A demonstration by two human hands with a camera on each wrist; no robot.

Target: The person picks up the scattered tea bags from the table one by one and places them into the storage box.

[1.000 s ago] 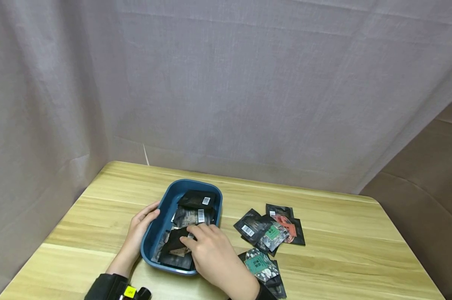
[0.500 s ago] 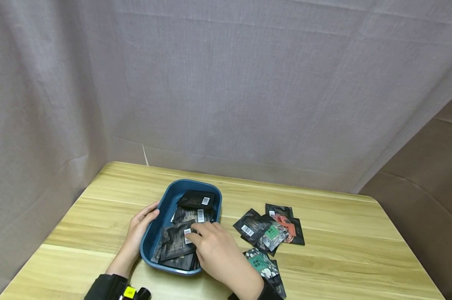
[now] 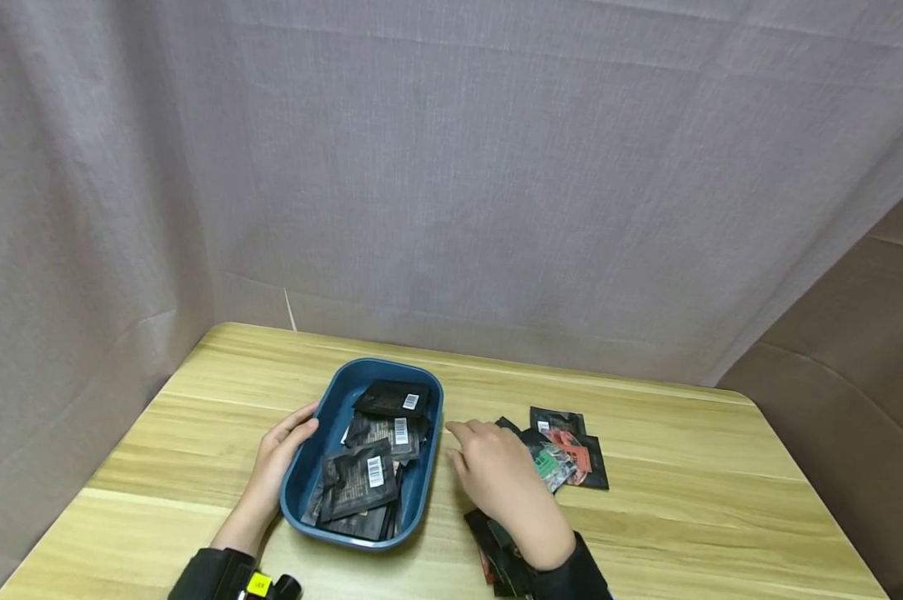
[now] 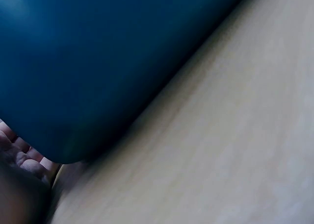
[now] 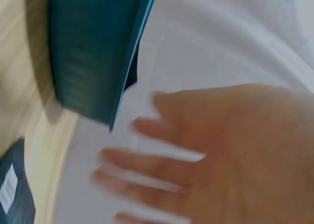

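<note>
A dark blue plastic bin [image 3: 427, 492] stands on the table with several flat black sachets lying loose in it. On top at its near end lies a sachet with a white barcode [image 3: 359, 483]. My left hand [image 3: 274, 457] rests against the bin's left outer wall, its fingers along the side; the left wrist view shows mostly that wall [image 4: 88, 67]. My right hand [image 3: 499, 471] is in the air to the right of the bin, over the near-left part of the loose sachets. Its fingers are spread and hold nothing in the right wrist view.
Right of the bin lies a pile of sachets, some with green labels [image 3: 547, 464] and one with a red label [image 3: 580, 458]. More sachets [image 3: 489, 533] lie nearer, partly under my right forearm. Grey cloth [image 3: 451, 208] hangs behind the wooden table [image 3: 684, 500].
My right hand turned over a sachet in the bin so its barcode faces up, let it go, and moved right out of the bin. My left hand stayed at the wall.
</note>
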